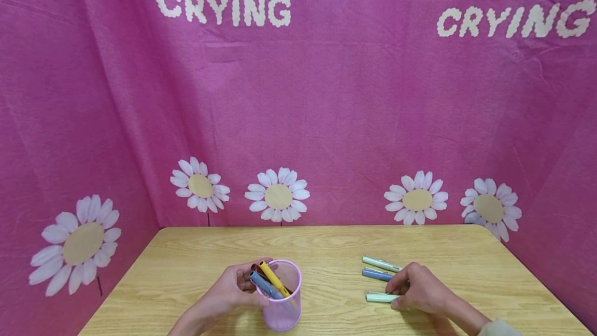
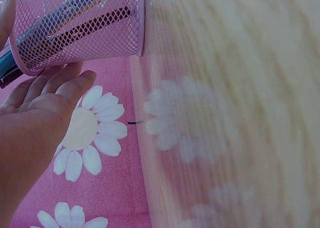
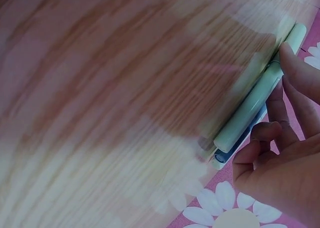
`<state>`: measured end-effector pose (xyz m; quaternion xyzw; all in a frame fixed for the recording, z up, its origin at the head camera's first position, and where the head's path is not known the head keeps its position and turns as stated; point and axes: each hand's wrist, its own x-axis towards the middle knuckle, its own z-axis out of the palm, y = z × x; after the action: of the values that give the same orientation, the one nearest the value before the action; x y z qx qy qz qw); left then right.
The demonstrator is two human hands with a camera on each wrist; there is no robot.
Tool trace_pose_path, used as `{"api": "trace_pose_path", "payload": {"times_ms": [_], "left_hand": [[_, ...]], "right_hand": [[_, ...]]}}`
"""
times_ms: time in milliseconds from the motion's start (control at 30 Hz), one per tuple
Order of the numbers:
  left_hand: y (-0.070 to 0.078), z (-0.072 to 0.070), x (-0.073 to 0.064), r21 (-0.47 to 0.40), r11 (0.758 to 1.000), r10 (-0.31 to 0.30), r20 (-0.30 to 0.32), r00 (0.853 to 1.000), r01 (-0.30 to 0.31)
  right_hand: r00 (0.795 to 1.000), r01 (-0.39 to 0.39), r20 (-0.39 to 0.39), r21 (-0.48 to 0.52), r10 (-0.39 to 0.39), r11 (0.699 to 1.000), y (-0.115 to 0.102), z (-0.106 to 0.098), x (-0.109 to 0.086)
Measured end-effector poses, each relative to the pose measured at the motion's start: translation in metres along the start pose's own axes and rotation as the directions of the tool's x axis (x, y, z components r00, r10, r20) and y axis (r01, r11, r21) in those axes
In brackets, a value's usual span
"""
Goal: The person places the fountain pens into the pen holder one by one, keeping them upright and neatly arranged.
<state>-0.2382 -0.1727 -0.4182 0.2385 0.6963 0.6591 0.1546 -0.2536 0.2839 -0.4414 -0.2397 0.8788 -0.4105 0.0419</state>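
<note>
While the left hand (image 1: 228,289) holds the pink mesh cup (image 1: 282,319) between thumb and fingers, a dark red pen (image 1: 254,267), a grey-blue pen (image 1: 266,285) and a yellow pen (image 1: 274,278) lean inside. Farther right, on the wooden table (image 1: 331,279), a pale green pen (image 1: 380,263) and a blue pen (image 1: 377,274) lie beyond the mint pen (image 1: 381,298) that the right hand (image 1: 424,290) pinches.
</note>
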Motion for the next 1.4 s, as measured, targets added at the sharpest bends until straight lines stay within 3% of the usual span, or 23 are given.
{"api": "trace_pose_path", "payload": {"times_ms": [300, 500, 867, 1067, 1400], "left_hand": [[-0.001, 0.0, 0.001, 0.001, 1.0, -0.017, -0.01, 1.0, 0.017], [-0.002, 0.001, 0.0, -0.01, 1.0, -0.003, -0.005, 1.0, 0.003], [0.0, 0.001, 0.0, -0.002, 0.999, -0.037, -0.021, 0.999, 0.037], [0.0, 0.0, 0.0, -0.011, 1.0, -0.025, -0.004, 1.0, 0.025], [0.002, 0.001, -0.001, -0.021, 0.998, -0.066, -0.021, 0.998, 0.066]], "right_hand": [[1.0, -0.014, 0.015, -0.01, 0.014, 1.0, -0.001, 0.001, -0.001], [1.0, -0.012, -0.005, -0.053, 0.012, 0.999, -0.003, 0.002, -0.001], [0.998, -0.017, -0.057, -0.095, 0.011, 0.995, -0.015, 0.002, -0.001], [0.998, 0.001, -0.063, -0.092, -0.007, 0.996, -0.02, 0.002, 0.001], [0.997, 0.007, -0.077, -0.06, -0.011, 0.998, -0.035, 0.005, 0.002]]}}
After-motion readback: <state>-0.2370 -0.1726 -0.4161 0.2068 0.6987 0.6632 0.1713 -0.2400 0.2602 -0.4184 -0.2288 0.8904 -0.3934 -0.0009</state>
